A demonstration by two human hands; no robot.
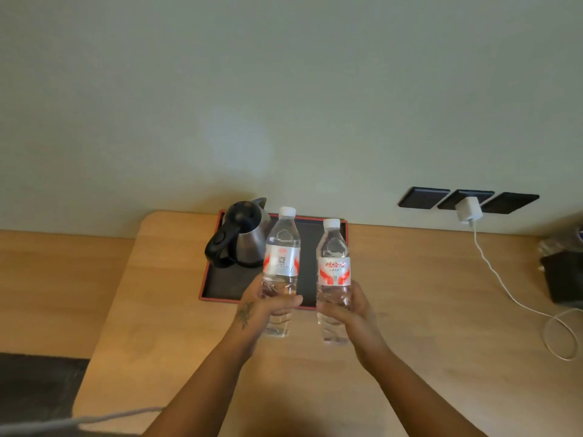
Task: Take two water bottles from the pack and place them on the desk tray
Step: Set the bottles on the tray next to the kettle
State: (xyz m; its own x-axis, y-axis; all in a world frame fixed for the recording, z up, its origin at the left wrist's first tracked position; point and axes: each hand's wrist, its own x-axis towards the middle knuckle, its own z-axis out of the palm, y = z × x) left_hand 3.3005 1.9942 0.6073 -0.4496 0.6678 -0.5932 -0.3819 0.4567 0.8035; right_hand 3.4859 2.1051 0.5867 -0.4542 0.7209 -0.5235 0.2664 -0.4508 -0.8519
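Now each hand (L (262,310), R (350,313)) grips a bottle above tray (220,288).

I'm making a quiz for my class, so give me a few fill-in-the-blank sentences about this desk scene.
1. Each hand holds one water ____.
2. Both bottle caps are ____ in colour.
3. The kettle stands on the ____.
4. The white charger is plugged into the ____ of three wall sockets.

Missing words: bottle; white; tray; middle

A steel kettle (241,239), 3 black wall plates (467,200), a white charger (469,210) with its cable (504,288).
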